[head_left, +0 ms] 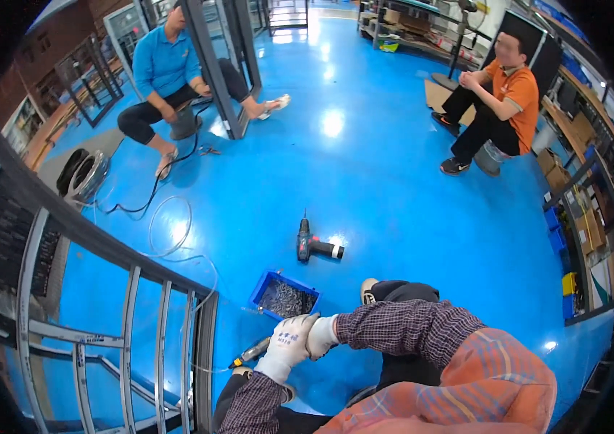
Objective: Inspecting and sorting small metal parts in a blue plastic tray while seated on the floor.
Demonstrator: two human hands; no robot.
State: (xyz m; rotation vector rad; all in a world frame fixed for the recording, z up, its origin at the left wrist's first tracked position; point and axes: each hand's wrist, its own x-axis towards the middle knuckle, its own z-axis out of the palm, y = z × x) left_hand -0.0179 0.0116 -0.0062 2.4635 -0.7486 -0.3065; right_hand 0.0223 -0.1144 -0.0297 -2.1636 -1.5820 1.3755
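My two hands meet just in front of a blue bin (255,298) that holds many small metal screws or similar fasteners. My left hand (283,350), in a white glove, is closed with its fingers bent toward the bin's near edge. Against it presses my right hand (320,338), also gloved and curled; whatever either hand holds is hidden. Beside my left hand is a slim metal tool (252,351) with a yellow and black end, joined to a clear hose; one end disappears by the glove. A cordless drill (306,242) lies on the floor beyond the bin.
At left stands a dark metal frame with bars (126,347). A clear hose (214,278) loops over the blue floor (393,181). One person in blue (166,65) sits by an upright frame (213,65); another in orange (513,94) sits near shelving (574,188) at right.
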